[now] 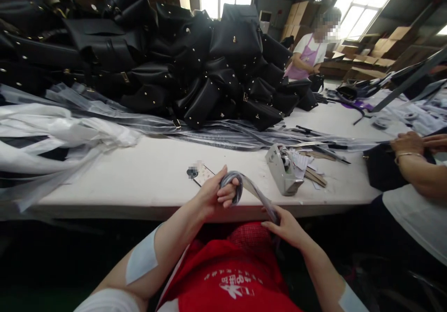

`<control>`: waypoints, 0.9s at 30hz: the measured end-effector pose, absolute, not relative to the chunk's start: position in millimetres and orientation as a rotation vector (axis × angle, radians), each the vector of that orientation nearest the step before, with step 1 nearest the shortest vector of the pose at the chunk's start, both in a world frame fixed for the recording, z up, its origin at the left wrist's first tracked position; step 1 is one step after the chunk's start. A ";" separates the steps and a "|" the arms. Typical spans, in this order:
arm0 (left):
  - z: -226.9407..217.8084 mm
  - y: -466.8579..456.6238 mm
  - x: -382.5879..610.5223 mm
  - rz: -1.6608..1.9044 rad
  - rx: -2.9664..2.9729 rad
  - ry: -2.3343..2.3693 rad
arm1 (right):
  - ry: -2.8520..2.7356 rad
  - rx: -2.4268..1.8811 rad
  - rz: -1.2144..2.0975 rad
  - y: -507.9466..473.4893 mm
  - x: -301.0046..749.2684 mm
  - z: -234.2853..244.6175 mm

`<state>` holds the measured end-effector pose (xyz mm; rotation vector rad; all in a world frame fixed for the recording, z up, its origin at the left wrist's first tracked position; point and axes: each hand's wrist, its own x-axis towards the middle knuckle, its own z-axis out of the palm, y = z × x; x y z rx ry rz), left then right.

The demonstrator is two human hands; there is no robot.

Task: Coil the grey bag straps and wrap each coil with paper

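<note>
A grey-looking strap in clear plastic film (257, 192) curves between my two hands, over the table's front edge. My left hand (218, 192) is closed on its coiled end, with the loops wrapped around the fingers. Lower and to the right, my right hand (284, 226) grips the strap's loose length between thumb and fingers. Below that hand the strap's tail hangs down and is hard to make out. Just behind my left hand a phone (202, 173) lies on the table, partly covered by the hand.
A tape dispenser (284, 170) stands right of my hands, with paper scraps beside it. Black bags (209, 70) are heaped at the back, plastic-wrapped straps (223, 135) before them. A co-worker's hand (408, 142) is at the right; another person (307, 53) stands farther back.
</note>
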<state>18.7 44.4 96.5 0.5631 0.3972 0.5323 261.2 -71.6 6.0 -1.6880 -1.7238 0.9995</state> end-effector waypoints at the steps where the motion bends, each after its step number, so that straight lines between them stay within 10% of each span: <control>1: 100.1 51.9 16.8 0.613 0.559 0.415 | -1.711 -1.716 0.969 -73.7 254.8 4.1; 7: 73.1 68.3 28.7 1.372 1.415 0.812 | -1.842 -1.302 1.413 -96.1 210.4 48.9; 12: 40.4 30.6 35.7 0.667 2.255 0.666 | -1.578 -1.373 1.286 -82.2 256.3 75.3; 18: 64.4 13.0 31.7 0.330 1.382 0.556 | -1.766 -1.668 1.056 -60.4 285.8 37.0; 27: 97.0 58.6 37.5 0.919 0.723 0.531 | -1.684 -1.571 1.131 -82.8 201.2 18.8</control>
